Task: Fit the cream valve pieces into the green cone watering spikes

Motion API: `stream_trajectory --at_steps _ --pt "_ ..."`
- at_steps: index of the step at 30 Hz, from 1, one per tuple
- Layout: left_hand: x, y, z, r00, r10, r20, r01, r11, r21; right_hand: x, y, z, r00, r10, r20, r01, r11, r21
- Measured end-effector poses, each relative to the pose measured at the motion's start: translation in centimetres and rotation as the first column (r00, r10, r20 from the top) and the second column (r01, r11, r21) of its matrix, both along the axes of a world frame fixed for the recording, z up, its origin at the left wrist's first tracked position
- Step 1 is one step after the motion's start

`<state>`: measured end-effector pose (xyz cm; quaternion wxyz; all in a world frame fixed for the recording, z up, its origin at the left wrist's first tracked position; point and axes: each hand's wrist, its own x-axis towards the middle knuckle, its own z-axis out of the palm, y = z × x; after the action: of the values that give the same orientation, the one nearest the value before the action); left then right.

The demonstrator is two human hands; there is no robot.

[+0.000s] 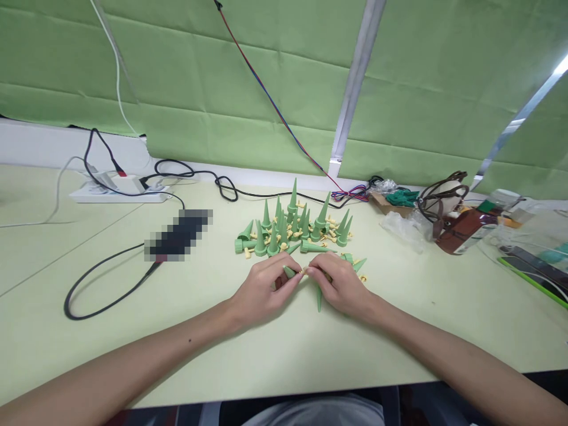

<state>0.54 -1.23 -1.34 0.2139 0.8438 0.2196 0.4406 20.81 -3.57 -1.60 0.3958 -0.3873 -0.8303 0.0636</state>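
Observation:
My left hand is closed around a green plastic spike, its tapered end showing between the fingers. Close against it, the fingertips of my right hand pinch a small yellow plastic piece, mostly covered by the fingers. Another green spike points out below my right hand; whether the palm holds it I cannot tell. Just beyond both hands is a group of green cone spikes, some upright and some lying down, with small yellow pieces scattered among them.
A pixelated dark device with a black cable lies to the left, before a white power strip. At right stand a brown bottle, a clear plastic bag and a green-edged dark device. A green curtain hangs behind the table.

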Motion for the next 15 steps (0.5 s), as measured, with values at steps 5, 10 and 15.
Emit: stream_trajectory --at_steps 5,10,15 --pt "-0.09 0.03 0.1 0.999 0.02 -0.036 -0.021 1.0 -0.014 0.04 0.09 0.15 0.995 -0.095 -0.014 0.095 0.994 0.054" --pt "-0.2 0.19 -0.31 0.988 0.066 -0.139 -0.079 0.993 -0.09 0.06 0.0 0.48 0.991 -0.109 -0.075 0.119 0.982 0.149" --pt "-0.07 0.27 -0.55 0.974 0.083 -0.212 -0.125 0.972 -0.198 -0.29 -0.48 0.59 0.997 -0.031 -0.07 0.043 0.981 0.189"
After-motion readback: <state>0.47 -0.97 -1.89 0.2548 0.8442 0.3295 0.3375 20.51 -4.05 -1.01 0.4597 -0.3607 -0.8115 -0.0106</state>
